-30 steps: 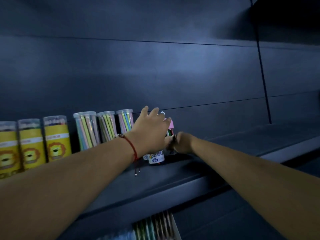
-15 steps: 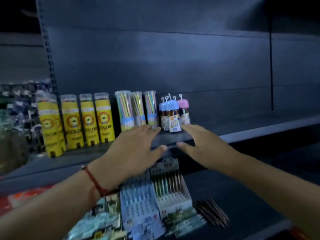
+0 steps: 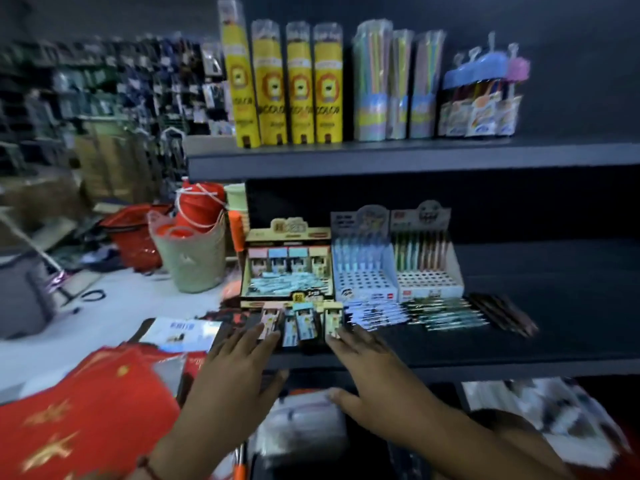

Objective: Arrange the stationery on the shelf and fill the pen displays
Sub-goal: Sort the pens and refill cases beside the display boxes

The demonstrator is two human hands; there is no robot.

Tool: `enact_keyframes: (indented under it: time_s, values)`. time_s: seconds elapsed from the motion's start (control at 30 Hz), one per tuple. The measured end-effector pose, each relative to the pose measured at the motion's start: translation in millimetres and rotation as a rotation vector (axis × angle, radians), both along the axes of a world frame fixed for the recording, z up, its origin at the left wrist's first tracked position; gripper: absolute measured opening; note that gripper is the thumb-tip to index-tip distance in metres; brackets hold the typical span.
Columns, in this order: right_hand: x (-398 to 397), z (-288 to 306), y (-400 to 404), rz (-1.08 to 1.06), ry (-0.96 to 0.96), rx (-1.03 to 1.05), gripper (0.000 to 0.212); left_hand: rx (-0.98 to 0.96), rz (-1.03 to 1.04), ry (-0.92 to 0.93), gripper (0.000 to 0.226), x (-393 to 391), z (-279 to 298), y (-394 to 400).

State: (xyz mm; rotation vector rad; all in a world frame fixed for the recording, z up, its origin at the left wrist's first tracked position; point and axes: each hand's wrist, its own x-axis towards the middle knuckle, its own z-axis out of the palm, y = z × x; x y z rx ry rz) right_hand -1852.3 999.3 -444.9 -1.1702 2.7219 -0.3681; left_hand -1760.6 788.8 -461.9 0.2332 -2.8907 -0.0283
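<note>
Stationery packs point(image 3: 301, 323) lying at the front edge of the middle shelf point(image 3: 519, 358), at about 6 o'clock from the yellow display box point(image 3: 287, 268), are being reached for by the left hand point(image 3: 239, 368) and the right hand point(image 3: 367, 368), each grip flat, fingers straight and spread, nothing held. The step in hand appears to be the gathering of these loose packs, while loose pens point(image 3: 446, 313) lie at 6 o'clock from the two half-empty pen displays point(image 3: 394, 268). Next, the packs would probably have to be closed on from 9 and 3 o'clock and squared up.
</note>
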Motion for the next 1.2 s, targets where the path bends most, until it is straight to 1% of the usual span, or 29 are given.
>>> enact_keyframes:
  time_s: [0.13,0.2,0.3,0.53,0.6,0.67,0.8,0.93,1.03,1.13,1.2]
  values:
    - [-16.9,-32.4,-36.3,-0.014,0.001,0.023,0.078,0.027,0.020,-0.019,0.061,-16.6,-28.8,-19.5]
    - [-26.6,-43.0,-51.7,-0.045,-0.003,0.000,0.077,0.021,0.015,-0.036,0.060,-31.4,-37.4,-25.4]
    - [-43.9,-55.1,-73.1,-0.065,0.040,-0.050,0.075,0.055,-0.024,-0.033,0.057,-58.7,-45.0,-31.3]
    - [-95.8,-63.6,-114.6,-0.107,0.059,-0.175,0.066,0.148,-0.033,0.133,0.056,-107.1,-34.1,-49.8]
    - [-105.9,-62.7,-120.4,-0.108,0.086,-0.181,0.064,0.182,-0.013,0.192,0.056,-117.3,-29.7,-54.3]
    - [-115.0,-61.3,-127.3,-0.096,0.127,-0.171,0.061,0.211,0.010,0.220,0.056,-125.1,-30.9,-57.6]
    - [-138.6,-54.9,-147.6,-0.058,0.219,-0.130,0.055,0.225,0.026,0.206,0.054,-136.3,-40.0,-65.6]
    - [-167.4,-51.4,-179.7,-0.038,0.259,-0.088,0.052,0.243,0.049,0.198,0.049,-141.9,-44.8,-77.2]
    - [-185.8,-50.3,-208.9,-0.041,0.271,-0.039,0.052,0.279,0.054,0.231,0.044,-140.8,-47.4,-87.7]
    - [-199.3,-49.9,-228.7,-0.059,0.330,0.028,0.045,0.289,0.028,0.226,0.037,-141.3,-51.1,-95.4]
    - [-204.8,-47.7,-235.8,-0.053,0.333,0.058,0.040,0.294,0.018,0.237,0.036,-141.0,-52.7,-98.8]
